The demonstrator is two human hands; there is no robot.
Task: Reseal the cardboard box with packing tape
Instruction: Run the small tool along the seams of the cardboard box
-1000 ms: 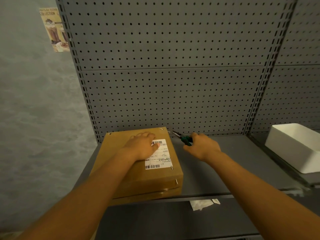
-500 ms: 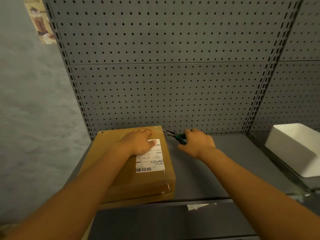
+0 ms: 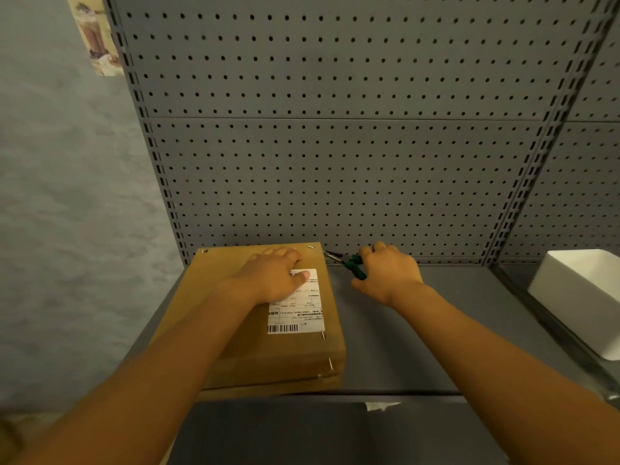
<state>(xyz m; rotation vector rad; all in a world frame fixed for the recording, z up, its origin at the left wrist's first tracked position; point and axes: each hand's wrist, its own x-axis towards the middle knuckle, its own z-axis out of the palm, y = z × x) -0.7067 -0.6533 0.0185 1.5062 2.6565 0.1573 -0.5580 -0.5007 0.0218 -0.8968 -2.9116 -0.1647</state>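
A flat brown cardboard box (image 3: 235,350) lies on the left of a grey shelf (image 3: 419,347), with a white shipping label (image 3: 302,313) on its lid and metal staples at its corners. My left hand (image 3: 271,278) rests flat on the lid, fingers straight, the thumb over the label's top. My right hand (image 3: 387,271) grips green-handled pliers (image 3: 352,263). Their dark jaws point at the box's far right corner, close to a staple there. No packing tape is in view.
A grey pegboard panel (image 3: 335,162) rises right behind the box. A white rectangular bin (image 3: 583,297) stands on the neighbouring shelf at the right. A torn white paper scrap (image 3: 380,405) sticks to the shelf's front edge. A poster (image 3: 97,38) hangs top left.
My right hand has carried the pliers left, toward the box's far right corner. My left hand stays flat on the lid. The camera has tilted slightly.
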